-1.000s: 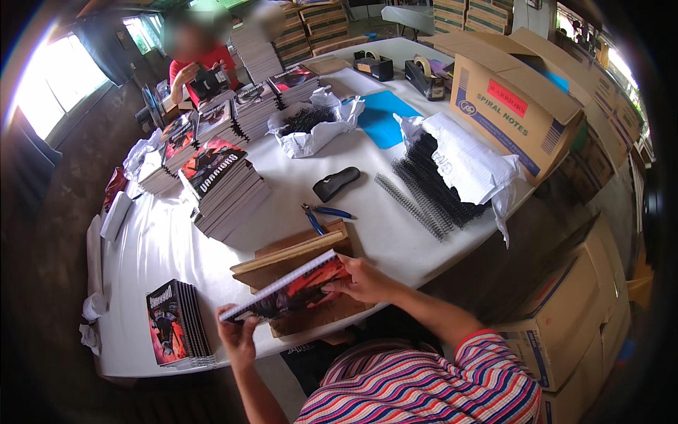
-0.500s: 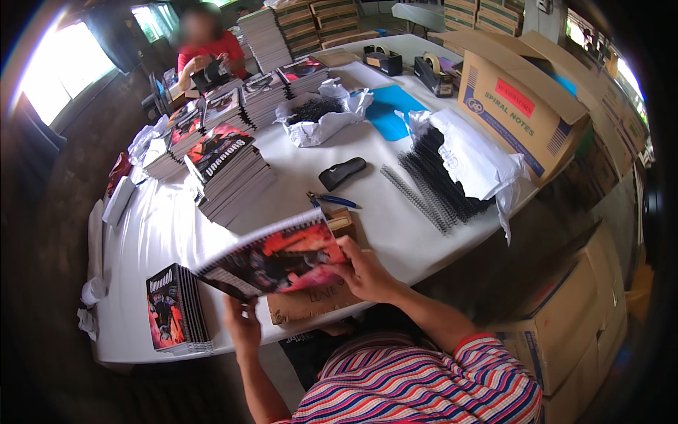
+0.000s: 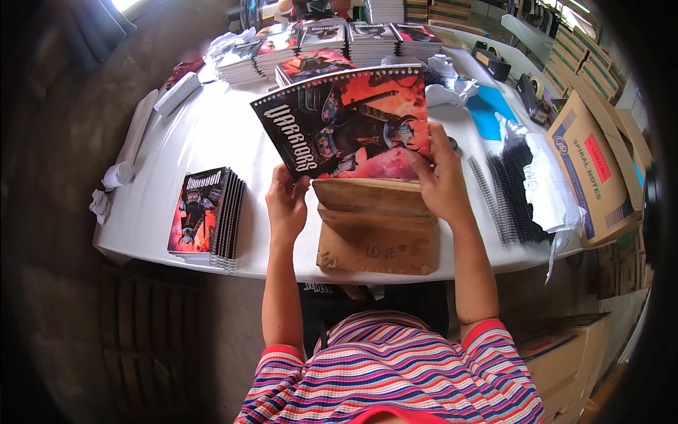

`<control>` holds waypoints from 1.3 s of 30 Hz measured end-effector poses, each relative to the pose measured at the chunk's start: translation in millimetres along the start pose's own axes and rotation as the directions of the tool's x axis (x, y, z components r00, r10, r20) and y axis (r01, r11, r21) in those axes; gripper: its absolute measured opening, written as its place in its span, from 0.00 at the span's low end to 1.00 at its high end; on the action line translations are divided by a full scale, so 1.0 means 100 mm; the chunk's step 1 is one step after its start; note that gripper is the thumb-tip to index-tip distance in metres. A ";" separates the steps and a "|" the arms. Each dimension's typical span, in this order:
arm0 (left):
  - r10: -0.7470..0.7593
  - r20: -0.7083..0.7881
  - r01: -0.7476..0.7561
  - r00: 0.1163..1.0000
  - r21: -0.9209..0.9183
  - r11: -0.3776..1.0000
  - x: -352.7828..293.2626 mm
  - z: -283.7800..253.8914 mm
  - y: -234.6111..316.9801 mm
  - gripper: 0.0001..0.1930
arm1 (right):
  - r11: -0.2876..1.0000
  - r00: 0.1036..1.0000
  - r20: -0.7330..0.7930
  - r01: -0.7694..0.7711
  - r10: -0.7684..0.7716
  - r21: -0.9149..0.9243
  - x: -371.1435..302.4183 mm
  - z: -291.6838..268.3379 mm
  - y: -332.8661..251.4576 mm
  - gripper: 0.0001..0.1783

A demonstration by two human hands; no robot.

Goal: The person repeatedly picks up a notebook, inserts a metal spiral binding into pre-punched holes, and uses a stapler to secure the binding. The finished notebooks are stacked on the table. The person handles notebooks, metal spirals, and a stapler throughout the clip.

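Observation:
Both hands hold up a notebook point(image 3: 353, 127) with a black, red and pink cover, tilted over the table. A row of punched holes runs along its far edge, and I see no coil in them. My left hand point(image 3: 288, 201) pinches its near left corner, while my right hand point(image 3: 443, 177) grips the right edge, thumb on the cover. Just under the notebook stands a brown wooden stand point(image 3: 374, 247) with handwriting on its front board. To the left lies a small pile of coil-bound notebooks point(image 3: 194, 215). Black spiral coils point(image 3: 519, 191) lie on the right beside white wrapping paper point(image 3: 554, 187).
Tall stacks of notebooks point(image 3: 371, 46) line the far side of the white table point(image 3: 148, 205). A blue sheet point(image 3: 491, 113), tape dispensers point(image 3: 492, 62) and an open cardboard box point(image 3: 590, 162) are at the right. Rolled white material point(image 3: 134, 138) lies along the left edge.
The notebook has been raised and turned so its cover faces me, with the holes along the far edge. Both hands still hold it. My view has swung, shifting the table in the picture.

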State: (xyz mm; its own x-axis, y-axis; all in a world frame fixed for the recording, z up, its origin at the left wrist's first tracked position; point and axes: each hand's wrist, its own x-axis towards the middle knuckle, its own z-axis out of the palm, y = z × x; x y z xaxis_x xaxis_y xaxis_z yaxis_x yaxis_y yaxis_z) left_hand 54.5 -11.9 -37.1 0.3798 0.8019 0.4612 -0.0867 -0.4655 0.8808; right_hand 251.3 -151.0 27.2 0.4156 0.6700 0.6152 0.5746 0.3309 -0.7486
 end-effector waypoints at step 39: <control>0.537 0.196 -0.531 0.820 0.609 0.589 -0.09 1.34 0.64 0.10 | 0.634 0.989 -0.031 -0.116 0.144 -0.765 0.30 -1.28 0.54 0.19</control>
State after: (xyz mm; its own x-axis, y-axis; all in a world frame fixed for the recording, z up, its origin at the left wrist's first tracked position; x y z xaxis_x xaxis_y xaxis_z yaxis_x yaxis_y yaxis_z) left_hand 168.8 -98.6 1.0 0.4456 0.3343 0.8305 0.3078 -0.9283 0.2085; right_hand 385.0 -197.8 36.9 0.5158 0.6896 0.5084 0.8550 -0.3765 -0.3568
